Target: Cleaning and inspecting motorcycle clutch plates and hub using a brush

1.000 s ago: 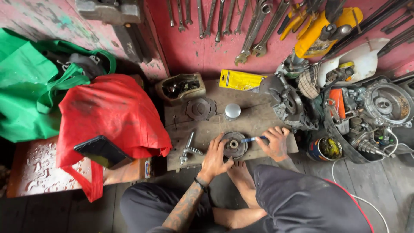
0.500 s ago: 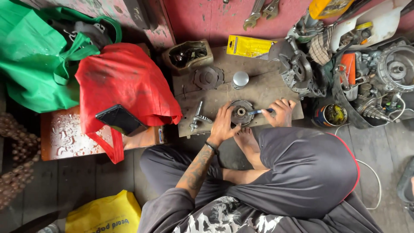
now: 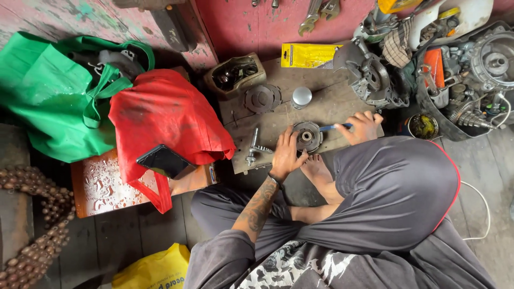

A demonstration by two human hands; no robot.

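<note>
I sit cross-legged on the floor in front of a low wooden board point(image 3: 342, 107). My left hand point(image 3: 286, 155) rests on the near rim of a round metal clutch-like disc point(image 3: 308, 135) and steadies it. My right hand point(image 3: 364, 126) grips a blue-handled tool point(image 3: 333, 127) whose tip points into the disc from the right. My bare foot point(image 3: 317, 170) lies just below the disc. A second dark round plate point(image 3: 262, 98) and a shiny piston point(image 3: 301, 97) lie farther back on the board. A metal shaft part point(image 3: 254, 147) lies to the left of my left hand.
A red cloth bag point(image 3: 163, 118) with a dark phone point(image 3: 165, 160) on it lies at left, beside a green bag point(image 3: 48, 96). Engine parts point(image 3: 482, 64) crowd the right. A yellow package point(image 3: 310, 54), a tray of small parts point(image 3: 235, 75), beads point(image 3: 32, 230) and a yellow bag point(image 3: 155, 270) are around.
The camera has tilted down and back, so my legs and torso fill more of the view. Both hands stay on the disc and the tool.
</note>
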